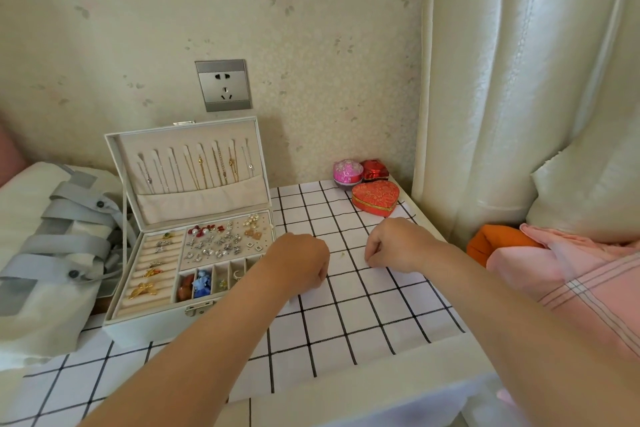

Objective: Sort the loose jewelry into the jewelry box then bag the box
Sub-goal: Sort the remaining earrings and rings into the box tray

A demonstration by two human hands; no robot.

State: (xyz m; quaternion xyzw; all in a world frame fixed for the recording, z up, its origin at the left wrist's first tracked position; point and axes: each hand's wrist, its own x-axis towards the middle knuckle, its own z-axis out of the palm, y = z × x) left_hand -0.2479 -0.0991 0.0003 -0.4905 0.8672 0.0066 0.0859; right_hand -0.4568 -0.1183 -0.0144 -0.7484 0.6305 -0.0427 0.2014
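forearms [194,354] reach over the checked worktop [346,333], left hand [298,260] and right hand [398,246] knuckles-up, each grip curled, around what cannot be told, beside the open, well-filled jewelry box [149,324] at left: sorting seems near its end, next needing the lid [204,199] shut and the bag [52,315] opened.

A wall [311,10] in pale wallpaper with faint leaf sprigs fills the far side, a grey socket plate [223,85] set low on it. On the right stands a cream padded headboard [519,80] with vertical channels. Near it lies pink bedding [571,274]. A white table [381,388] carries a black-gridded cloth [346,322]. The light is soft and even.
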